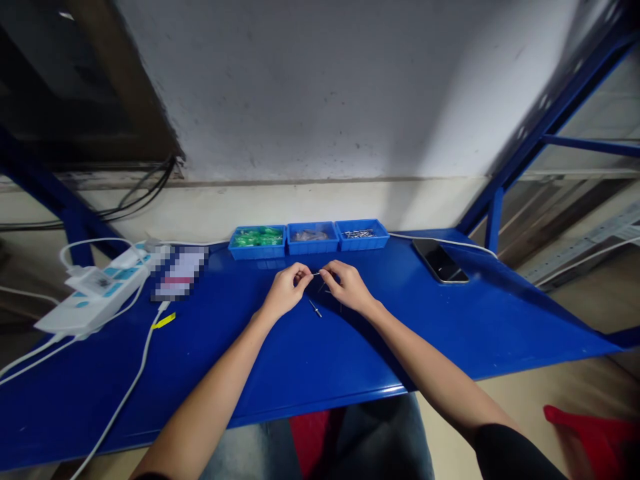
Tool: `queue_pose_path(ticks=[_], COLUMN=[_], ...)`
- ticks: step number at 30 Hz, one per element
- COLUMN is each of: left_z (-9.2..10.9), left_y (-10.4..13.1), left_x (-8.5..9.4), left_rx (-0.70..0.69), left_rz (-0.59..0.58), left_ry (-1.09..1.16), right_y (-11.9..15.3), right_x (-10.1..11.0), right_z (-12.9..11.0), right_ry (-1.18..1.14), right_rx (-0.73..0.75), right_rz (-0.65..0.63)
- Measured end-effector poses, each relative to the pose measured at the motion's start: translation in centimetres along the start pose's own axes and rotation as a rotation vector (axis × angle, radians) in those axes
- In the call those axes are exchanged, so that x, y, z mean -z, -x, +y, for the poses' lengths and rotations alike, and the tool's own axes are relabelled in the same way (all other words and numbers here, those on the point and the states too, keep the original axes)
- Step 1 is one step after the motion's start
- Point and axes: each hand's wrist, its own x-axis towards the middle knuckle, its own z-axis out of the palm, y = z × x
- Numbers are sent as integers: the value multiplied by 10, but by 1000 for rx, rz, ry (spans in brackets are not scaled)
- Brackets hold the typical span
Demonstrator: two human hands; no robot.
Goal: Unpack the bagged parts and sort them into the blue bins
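My left hand [289,289] and my right hand [345,283] meet above the blue table, fingertips pinched on the two ends of a thin metal pop rivet [316,274]. On the table just below my hands lies another pop rivet [315,308], its thin pin pointing away from me. A few more thin metal pieces show partly beneath my right hand, the rest of them covered by it. Behind my hands stand three small blue bins: the right bin [380,241] holds loose metal rivets, the middle bin [313,247] greyish pieces I cannot make out, the left bin [257,253] green-wrapped pieces.
A black phone [440,261] lies on the blue table [435,333] at the right. At the left are a white power strip [95,300], a blurred-out phone-like device [179,275] and a white cable with a yellow tag [165,321]. Blue frame posts rise at both sides.
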Motion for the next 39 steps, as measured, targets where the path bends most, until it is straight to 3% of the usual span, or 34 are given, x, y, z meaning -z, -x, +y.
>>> queue_pose_path(ticks=[8,18,23,25,27,30,32,34,37,39], left_z=[0,10,9,9,8,9,12,14,16,14], left_y=[0,4,1,1,2,6,9,12,12,9], left_x=[1,6,10,15,20,23,20,16,10,8], left_rx=[28,-45,-7,-34,-69,-93,-79,-69,-82,-95], left_rz=[46,25,-88,-199,-325,-470,-511,-534,-516,-428], left_ry=[-59,-56,-45,-59,-133,-267,-298,-310,-330,-320], right_y=[0,0,0,-2,-6,-14,-16,-14,-7,-3], right_x=[5,9,17,25,38,55,61,59,46,34], right_z=[-3,-7,-11,-9,-1,18,31,39,34,22], right_ry=[77,77,99,112,135,257,350,374,279,177], right_rx=[131,133,201,226,213,18,-155,-249,-220,-133], right_rz=[-18,9,37,132,328,595,539,363,180,110])
